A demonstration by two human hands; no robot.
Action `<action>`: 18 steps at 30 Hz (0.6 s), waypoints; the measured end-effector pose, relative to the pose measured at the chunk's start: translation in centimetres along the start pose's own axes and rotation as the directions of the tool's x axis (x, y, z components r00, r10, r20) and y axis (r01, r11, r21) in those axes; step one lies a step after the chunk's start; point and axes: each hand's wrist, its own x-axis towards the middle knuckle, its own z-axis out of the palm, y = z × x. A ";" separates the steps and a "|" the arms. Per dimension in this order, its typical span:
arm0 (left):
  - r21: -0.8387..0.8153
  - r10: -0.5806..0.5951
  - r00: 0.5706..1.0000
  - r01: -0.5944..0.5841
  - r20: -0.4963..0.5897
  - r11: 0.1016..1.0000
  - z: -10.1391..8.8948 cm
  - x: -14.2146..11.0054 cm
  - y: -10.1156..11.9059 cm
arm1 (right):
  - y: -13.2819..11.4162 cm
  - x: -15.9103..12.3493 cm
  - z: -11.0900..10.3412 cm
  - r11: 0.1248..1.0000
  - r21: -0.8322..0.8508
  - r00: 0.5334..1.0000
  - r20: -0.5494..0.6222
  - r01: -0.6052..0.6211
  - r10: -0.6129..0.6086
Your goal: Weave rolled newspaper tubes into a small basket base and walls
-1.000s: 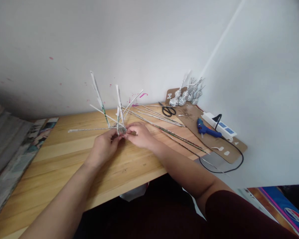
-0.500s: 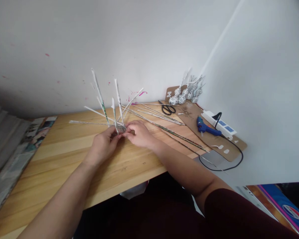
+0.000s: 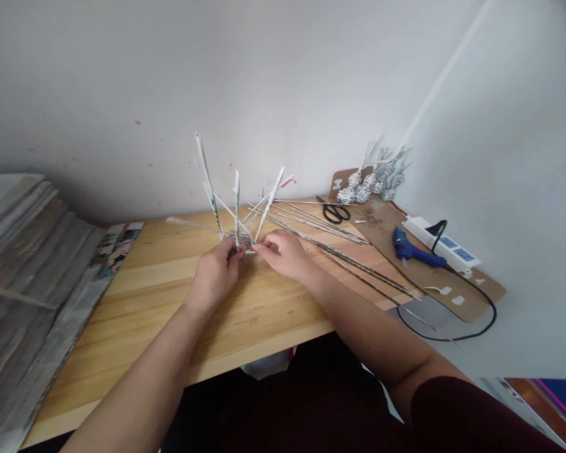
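A small round weave of rolled paper sticks (image 3: 239,239) rests on the wooden table (image 3: 170,314), with several white paper sticks standing up and fanning out from it. My left hand (image 3: 216,270) pinches its near left side, thumb and fingers around the base of an upright stick (image 3: 237,201). At the near right edge my right hand (image 3: 283,251) is closed, its thumb and index finger on the weave by a leaning white stick (image 3: 270,202). Fingertips partly cover the weave's front.
Loose paper sticks (image 3: 339,248) lie right of my hands. Beyond them are black scissors (image 3: 336,212), woven paper figures (image 3: 368,184), a blue glue gun (image 3: 417,253) and a white power strip (image 3: 441,242) on cardboard (image 3: 471,305). A newspaper stack (image 3: 23,283) stands left.
The view has swung left, so everything sits further right. A white stick at the weave's right now leans right, and my right hand is slightly further from my left.
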 end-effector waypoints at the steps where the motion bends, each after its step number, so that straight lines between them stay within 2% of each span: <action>1: 0.016 -0.014 1.000 0.015 -0.019 1.000 -0.2 0.0 0.1 | 0.3 0.1 -0.3 0.999 -0.031 0.999 -0.035 -0.010 0.009; 5: 0.094 -0.061 0.995 0.068 -0.074 0.993 -1.2 0.0 0.5 | 2.0 0.8 -1.6 0.977 -0.176 0.984 -0.153 -0.117 0.090; 8: 0.186 -0.076 0.993 0.091 -0.087 0.978 -1.7 -0.2 1.0 | 2.9 1.0 -2.2 0.926 -0.271 0.961 -0.157 -0.263 0.227; 10: 0.248 -0.085 0.994 0.101 -0.074 0.963 -1.9 -0.2 1.3 | 3.0 1.0 -2.2 0.894 -0.320 0.949 -0.135 -0.314 0.284; 15: 0.331 -0.147 0.988 0.123 0.049 0.936 -1.9 0.0 1.3 | 2.3 0.7 -1.5 0.926 -0.303 0.975 -0.060 -0.223 0.215; 18: 0.333 -0.127 0.988 0.091 0.088 0.938 -1.6 0.1 0.9 | 1.7 0.7 -1.2 0.953 -0.247 0.983 0.000 -0.178 0.183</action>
